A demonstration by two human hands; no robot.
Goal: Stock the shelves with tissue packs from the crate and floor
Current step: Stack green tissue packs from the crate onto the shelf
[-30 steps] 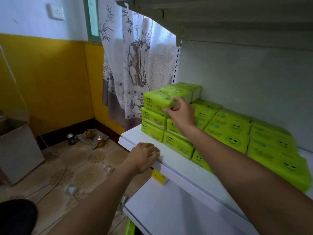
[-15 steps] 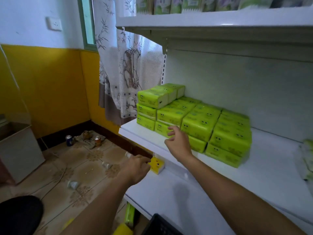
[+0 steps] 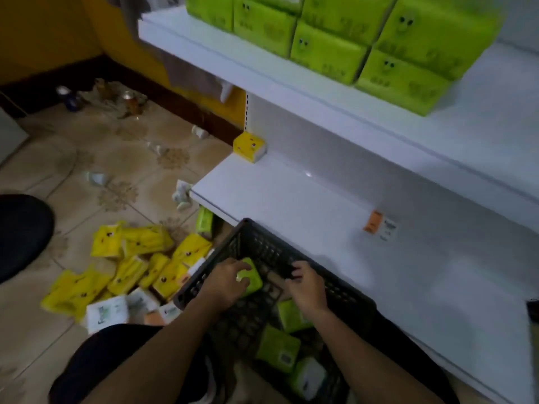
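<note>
Our left hand (image 3: 229, 282) grips a lime-green pack (image 3: 254, 279) inside the crate (image 3: 262, 237). Our right hand (image 3: 307, 291) curls beside it; we cannot tell on what. Green packs (image 3: 278, 348) lie in the crate, yellow packs (image 3: 131, 269) left of it. Print too blurred to read.

Single head view; looks steeply down; close above crate (image 3: 262, 243), lower shelf (image 3: 291, 205).

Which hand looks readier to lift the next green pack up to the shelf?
The left hand: its fingers curl round a green pack inside the crate. The right hand sits beside it with no pack visibly in it; what its curled fingers hold is unclear.
</note>
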